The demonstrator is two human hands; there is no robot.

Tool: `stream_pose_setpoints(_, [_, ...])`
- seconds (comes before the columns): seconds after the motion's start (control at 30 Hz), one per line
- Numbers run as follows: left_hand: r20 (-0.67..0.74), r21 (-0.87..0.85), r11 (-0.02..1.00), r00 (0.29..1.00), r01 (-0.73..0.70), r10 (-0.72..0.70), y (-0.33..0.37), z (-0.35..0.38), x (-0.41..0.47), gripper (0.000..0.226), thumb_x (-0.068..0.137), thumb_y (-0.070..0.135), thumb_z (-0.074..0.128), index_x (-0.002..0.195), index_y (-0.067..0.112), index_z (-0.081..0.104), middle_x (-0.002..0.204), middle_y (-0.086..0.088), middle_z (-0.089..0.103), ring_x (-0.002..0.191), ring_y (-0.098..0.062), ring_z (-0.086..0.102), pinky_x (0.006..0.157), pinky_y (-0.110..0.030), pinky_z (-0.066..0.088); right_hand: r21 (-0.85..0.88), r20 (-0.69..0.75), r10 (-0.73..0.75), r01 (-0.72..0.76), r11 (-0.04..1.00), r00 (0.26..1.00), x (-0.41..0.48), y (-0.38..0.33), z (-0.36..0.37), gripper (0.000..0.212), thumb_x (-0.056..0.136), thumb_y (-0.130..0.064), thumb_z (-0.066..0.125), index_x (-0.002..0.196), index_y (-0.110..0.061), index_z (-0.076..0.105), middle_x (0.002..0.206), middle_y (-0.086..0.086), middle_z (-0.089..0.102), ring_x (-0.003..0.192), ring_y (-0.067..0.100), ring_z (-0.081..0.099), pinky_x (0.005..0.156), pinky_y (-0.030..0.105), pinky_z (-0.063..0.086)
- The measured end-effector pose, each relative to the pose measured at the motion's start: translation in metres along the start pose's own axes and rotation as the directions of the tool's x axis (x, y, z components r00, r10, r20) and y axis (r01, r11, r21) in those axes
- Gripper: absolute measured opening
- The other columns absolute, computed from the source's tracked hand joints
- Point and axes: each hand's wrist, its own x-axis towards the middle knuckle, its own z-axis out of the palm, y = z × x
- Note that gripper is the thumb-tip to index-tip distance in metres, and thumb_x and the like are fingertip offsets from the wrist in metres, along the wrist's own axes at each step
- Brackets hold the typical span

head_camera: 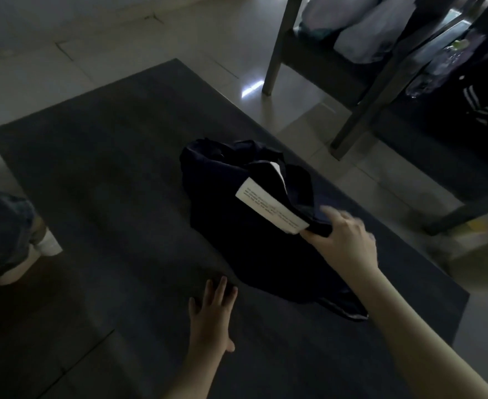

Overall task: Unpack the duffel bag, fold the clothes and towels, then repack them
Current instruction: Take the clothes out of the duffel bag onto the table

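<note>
A dark navy garment (237, 220) lies crumpled on a dark grey mat (116, 174), with a white printed panel (271, 207) showing on its upper side. My right hand (344, 240) pinches a fold of the garment beside that white panel, thumb under the cloth and fingers over it. My left hand (212, 315) lies flat on the mat with straight fingers, just left of the garment's near edge. No duffel bag is plainly visible.
The mat lies on a pale tiled floor (99, 44). A dark-framed rack (349, 70) holding pale bundles stands at the back right, with dark clothing (475, 102) hanging beside it. A knee in dark shorts (4, 223) shows at the left edge.
</note>
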Motion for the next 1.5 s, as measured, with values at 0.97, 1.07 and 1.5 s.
stream_pose_setpoints(0.97, [0.023, -0.057, 0.998, 1.000, 0.003, -0.002, 0.000, 0.000, 0.002, 0.114, 0.072, 0.031, 0.080, 0.151, 0.033, -0.003, 0.156, 0.007, -0.024, 0.145, -0.025, -0.019, 0.114, -0.060, 0.005, 0.311, -0.253, -0.149, 0.226, 0.923, 0.956, 0.098, -0.097, 0.053, 0.023, 0.095, -0.029, 0.052, 0.103, -0.012, 0.066, 0.085, 0.007, 0.069, 0.074, 0.026, 0.063, 0.054, 0.029, 0.043])
stream_pose_setpoints(1.07, [0.002, -0.052, 0.999, 1.000, 0.008, -0.008, 0.000, 0.001, 0.000, 0.113, 0.073, 0.031, 0.079, 0.151, 0.033, -0.003, 0.157, 0.006, -0.024, 0.145, -0.026, -0.020, 0.114, -0.060, 0.006, 0.337, -0.239, -0.152, 0.229, 0.913, 0.959, 0.087, -0.093, 0.055, 0.022, 0.094, -0.028, 0.053, 0.108, -0.015, 0.064, 0.088, 0.006, 0.069, 0.078, 0.026, 0.064, 0.057, 0.029, 0.043])
stream_pose_setpoints(1.5, [-0.047, -0.014, 1.000, 0.999, 0.006, -0.007, 0.000, 0.002, -0.002, 0.114, 0.070, 0.034, 0.081, 0.151, 0.033, 0.001, 0.158, 0.006, -0.020, 0.146, -0.026, -0.016, 0.115, -0.058, 0.012, 0.316, -0.137, -0.192, 0.227, 0.921, 0.972, 0.039, -0.065, 0.062, 0.048, 0.085, -0.018, 0.058, 0.132, -0.015, 0.048, 0.109, 0.007, 0.065, 0.100, 0.027, 0.060, 0.075, 0.040, 0.053])
